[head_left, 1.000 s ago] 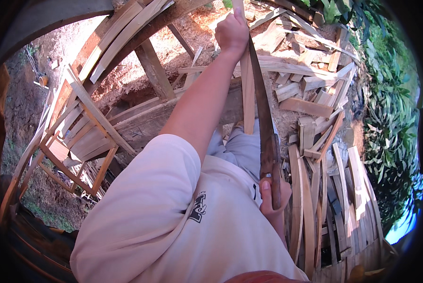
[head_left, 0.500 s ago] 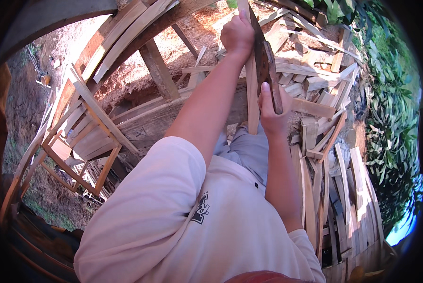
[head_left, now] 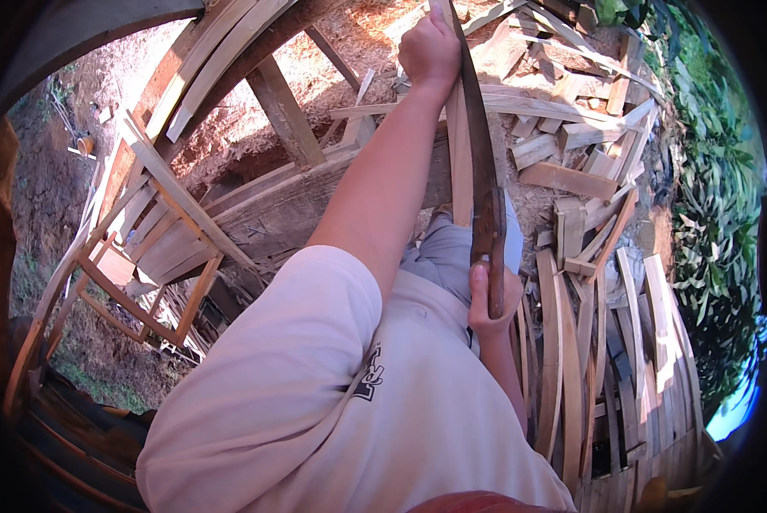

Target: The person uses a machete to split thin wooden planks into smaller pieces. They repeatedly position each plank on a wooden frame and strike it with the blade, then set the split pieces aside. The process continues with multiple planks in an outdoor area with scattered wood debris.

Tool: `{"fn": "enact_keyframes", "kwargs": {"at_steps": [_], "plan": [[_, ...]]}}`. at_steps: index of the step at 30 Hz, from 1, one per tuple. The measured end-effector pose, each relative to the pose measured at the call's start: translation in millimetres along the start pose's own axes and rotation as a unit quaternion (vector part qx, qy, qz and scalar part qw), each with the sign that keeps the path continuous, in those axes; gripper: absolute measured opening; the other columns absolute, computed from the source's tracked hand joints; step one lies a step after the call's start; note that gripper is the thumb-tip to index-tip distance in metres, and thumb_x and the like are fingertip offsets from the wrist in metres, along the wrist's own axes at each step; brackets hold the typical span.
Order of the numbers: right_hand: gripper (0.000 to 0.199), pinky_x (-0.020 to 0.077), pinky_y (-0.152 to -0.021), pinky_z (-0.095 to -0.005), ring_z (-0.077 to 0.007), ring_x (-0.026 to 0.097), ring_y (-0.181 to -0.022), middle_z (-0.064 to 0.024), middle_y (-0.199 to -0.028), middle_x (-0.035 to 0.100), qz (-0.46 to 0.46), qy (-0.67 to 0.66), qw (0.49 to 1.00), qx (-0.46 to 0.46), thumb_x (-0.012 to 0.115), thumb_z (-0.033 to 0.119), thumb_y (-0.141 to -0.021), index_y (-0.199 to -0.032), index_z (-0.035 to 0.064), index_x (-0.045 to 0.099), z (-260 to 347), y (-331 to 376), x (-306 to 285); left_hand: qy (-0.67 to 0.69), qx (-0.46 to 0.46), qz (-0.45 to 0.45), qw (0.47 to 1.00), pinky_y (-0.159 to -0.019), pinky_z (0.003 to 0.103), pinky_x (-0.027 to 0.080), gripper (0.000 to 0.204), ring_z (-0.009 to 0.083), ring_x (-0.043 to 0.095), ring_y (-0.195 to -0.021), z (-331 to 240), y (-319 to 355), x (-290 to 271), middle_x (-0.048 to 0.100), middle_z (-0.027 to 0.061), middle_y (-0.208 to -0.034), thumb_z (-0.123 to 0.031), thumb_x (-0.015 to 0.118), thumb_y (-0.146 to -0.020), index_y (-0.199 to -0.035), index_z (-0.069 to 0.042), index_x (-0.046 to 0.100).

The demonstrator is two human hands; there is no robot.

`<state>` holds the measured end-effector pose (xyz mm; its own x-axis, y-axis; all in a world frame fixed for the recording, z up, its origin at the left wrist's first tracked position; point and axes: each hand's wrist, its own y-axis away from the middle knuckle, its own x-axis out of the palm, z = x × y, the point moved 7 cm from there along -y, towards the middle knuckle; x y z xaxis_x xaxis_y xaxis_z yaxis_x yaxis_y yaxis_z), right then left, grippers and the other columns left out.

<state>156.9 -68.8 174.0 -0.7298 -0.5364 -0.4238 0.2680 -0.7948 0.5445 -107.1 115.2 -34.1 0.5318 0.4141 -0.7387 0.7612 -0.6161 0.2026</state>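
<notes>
My left hand (head_left: 430, 50), arm stretched far forward, is closed around the upper part of a narrow wooden strip (head_left: 460, 158) near the top of the view. In my right hand (head_left: 495, 299), close to my waist, is the wooden handle of a handsaw (head_left: 483, 141). The saw's long dark blade runs away from me along the right side of the strip, up beside my left hand. Where the blade's far end meets the wood is at the upper edge, and I cannot tell whether its teeth are in it.
A thick weathered beam (head_left: 315, 195) crosses in front of my legs. To the left stands a wooden frame (head_left: 157, 282) with long boards above it. Offcuts (head_left: 567, 179) lie piled at the right, with long slats (head_left: 572, 368) nearer me and leafy plants (head_left: 717, 162) beyond.
My right hand has drawn the handsaw back toward my body, so more of the blade shows. My left hand stays in nearly the same place on the strip.
</notes>
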Motion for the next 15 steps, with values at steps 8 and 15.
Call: {"fn": "enact_keyframes", "kwargs": {"at_steps": [8, 15], "plan": [[0.015, 0.0396, -0.051, -0.0349, -0.0220, 0.054, -0.050, -0.0100, -0.060, 0.054, 0.023, -0.019, 0.998, 0.058, 0.060, 0.007, -0.098, -0.087, -0.0022, 0.066, 57, 59, -48, 0.018, 0.010, 0.016, 1.000, -0.073, 0.056, 0.055, 0.060, 0.0475, 0.070, -0.072, 9, 3, 7, 0.069, 0.0278, -0.072, -0.036, 0.038, -0.111, -0.080, 0.003, 0.072], [0.027, 0.0339, -0.051, -0.0334, -0.0117, 0.046, -0.052, -0.0051, -0.058, 0.050, -0.023, -0.096, 0.995, -0.006, 0.064, 0.010, -0.101, -0.076, 0.0004, 0.057, 40, -75, -11, 0.035, 0.004, 0.005, 0.999, -0.074, 0.058, 0.056, 0.057, 0.0493, 0.070, -0.075, 11, 3, -3, 0.070, 0.0291, -0.075, -0.036, 0.041, -0.110, -0.082, 0.001, 0.073]]}}
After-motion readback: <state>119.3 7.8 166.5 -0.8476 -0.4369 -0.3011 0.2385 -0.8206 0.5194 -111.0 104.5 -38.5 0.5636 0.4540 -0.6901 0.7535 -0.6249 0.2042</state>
